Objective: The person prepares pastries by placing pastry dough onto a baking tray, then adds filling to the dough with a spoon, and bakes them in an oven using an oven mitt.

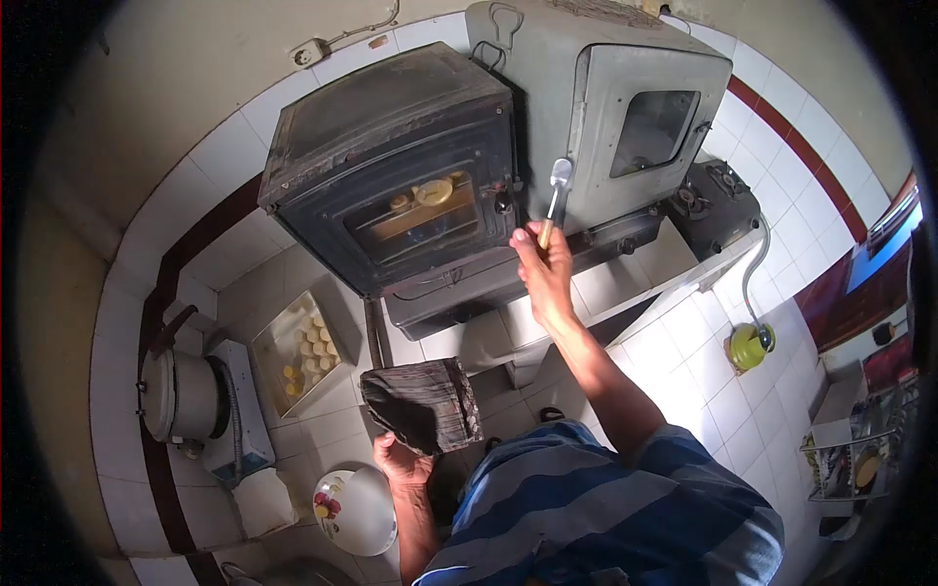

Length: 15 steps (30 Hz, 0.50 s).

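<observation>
My right hand (547, 278) is closed around the wooden handle of a small spatula (560, 176). Its pale metal end points up, in front of the gap between two stovetop ovens. The dark oven (391, 127) stands left of this hand with its door closed. Through its window show a tray and a round yellowish thing. Lower down, my left hand (401, 459) grips a folded dark striped cloth (420, 405) by its near edge; the cloth hides part of the fingers.
A larger grey oven (606, 127) stands at the right, beside a gas burner (708, 200). On the left are a tray (269, 347) of round dough pieces, a lidded pot (181, 396) and a floral plate (366, 518). A green gas cylinder (747, 350) sits at right.
</observation>
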Tool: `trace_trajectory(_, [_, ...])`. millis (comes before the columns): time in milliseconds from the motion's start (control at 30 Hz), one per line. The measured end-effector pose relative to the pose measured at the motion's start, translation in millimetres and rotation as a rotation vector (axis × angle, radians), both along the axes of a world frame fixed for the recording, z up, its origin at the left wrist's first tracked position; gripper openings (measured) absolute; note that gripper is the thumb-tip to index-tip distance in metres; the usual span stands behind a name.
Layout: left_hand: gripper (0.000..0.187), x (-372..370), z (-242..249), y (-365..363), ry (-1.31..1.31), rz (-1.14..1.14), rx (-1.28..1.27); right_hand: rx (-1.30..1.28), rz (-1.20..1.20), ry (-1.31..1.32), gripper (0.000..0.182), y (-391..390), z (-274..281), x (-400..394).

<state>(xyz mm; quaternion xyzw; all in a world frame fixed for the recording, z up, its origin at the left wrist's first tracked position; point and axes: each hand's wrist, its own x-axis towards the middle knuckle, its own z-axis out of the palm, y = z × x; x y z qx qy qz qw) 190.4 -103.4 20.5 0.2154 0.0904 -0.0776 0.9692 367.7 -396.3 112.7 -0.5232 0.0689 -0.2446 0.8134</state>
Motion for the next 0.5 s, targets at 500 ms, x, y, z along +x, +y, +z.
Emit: trace_trajectory(500, [0.059, -11.8, -1.8, -22.7, 0.054, 0.066, -0.039, -0.097, -0.049, -0.153, 0.027, -0.9, 3.3, 52.1])
